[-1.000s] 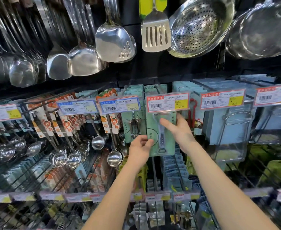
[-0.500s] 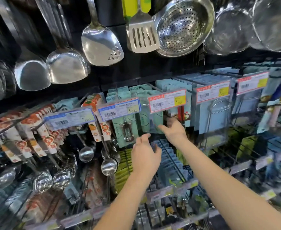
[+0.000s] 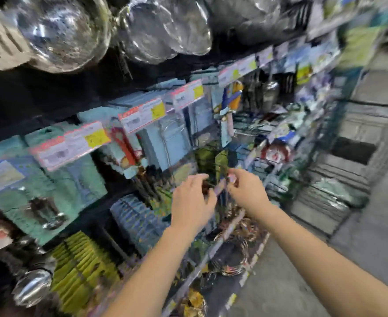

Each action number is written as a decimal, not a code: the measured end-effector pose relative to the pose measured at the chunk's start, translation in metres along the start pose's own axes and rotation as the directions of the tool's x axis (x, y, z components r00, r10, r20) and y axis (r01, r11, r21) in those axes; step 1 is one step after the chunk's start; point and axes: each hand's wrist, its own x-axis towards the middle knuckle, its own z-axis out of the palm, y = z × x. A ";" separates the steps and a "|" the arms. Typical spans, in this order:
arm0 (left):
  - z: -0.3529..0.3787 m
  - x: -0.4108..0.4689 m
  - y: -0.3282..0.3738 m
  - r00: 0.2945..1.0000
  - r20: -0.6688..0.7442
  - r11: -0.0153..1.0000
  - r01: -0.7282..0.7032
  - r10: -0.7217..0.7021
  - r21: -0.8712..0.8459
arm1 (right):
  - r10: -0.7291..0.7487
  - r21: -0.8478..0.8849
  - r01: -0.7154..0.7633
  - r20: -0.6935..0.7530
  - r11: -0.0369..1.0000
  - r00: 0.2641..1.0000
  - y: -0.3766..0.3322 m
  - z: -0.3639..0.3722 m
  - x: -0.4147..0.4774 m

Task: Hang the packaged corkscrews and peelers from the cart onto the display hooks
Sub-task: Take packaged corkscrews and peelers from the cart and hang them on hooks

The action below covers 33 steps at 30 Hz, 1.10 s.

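The view is badly blurred. A teal corkscrew pack hangs at the left under a blue price tag. Just right of it, teal peeler packs hang under a red-and-yellow price tag. My left hand and my right hand hover close together in front of the shelf, well to the right of those packs. Their fingers are loosely curled, and I make out no pack in either. No cart is in view.
Steel strainers and pans hang overhead. Pale blue packs and a red tool hang to the right of the peelers. Yellow-green packs fill the row below. Grey aisle floor lies at the right.
The view has swung sharply right. Both hands have come off the peeler pack, which stays on its hook, and have pulled back to the right, close together.
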 end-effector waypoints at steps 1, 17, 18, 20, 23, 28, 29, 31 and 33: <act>0.014 0.008 0.017 0.999 0.032 1.000 -0.025 0.025 -0.006 | 0.031 -0.074 -0.030 0.003 0.997 1.000 0.021 -0.014 -0.001; 0.222 0.105 0.264 0.821 0.488 0.920 -0.383 0.298 0.083 | 0.472 -0.295 -0.466 -0.054 0.834 0.880 0.319 -0.195 -0.019; 0.231 0.109 0.274 0.809 0.506 0.916 -0.392 0.300 0.083 | 0.492 -0.278 -0.488 -0.061 0.827 0.869 0.332 -0.199 -0.016; 0.250 0.119 0.288 0.782 0.544 0.906 -0.414 0.305 0.087 | 0.525 -0.248 -0.526 -0.075 0.814 0.848 0.356 -0.205 -0.008; 0.279 0.143 0.302 0.757 0.574 0.899 -0.431 0.313 0.078 | 0.564 -0.230 -0.565 -0.075 0.793 0.822 0.388 -0.207 0.013; 0.339 0.207 0.321 0.727 0.614 0.896 -0.439 0.308 0.070 | 0.588 -0.245 -0.582 -0.058 0.775 0.807 0.438 -0.210 0.076; 0.352 0.223 0.325 0.722 0.621 0.895 -0.440 0.304 0.073 | 0.592 -0.251 -0.585 -0.056 0.771 0.804 0.448 -0.209 0.093; 0.378 0.258 0.332 0.717 0.628 0.899 -0.433 0.301 0.064 | 0.604 -0.271 -0.592 -0.047 0.759 0.796 0.469 -0.209 0.130; 0.406 0.294 0.337 0.712 0.640 0.910 -0.412 0.290 0.046 | 0.618 -0.287 -0.600 -0.036 0.746 0.785 0.491 -0.209 0.169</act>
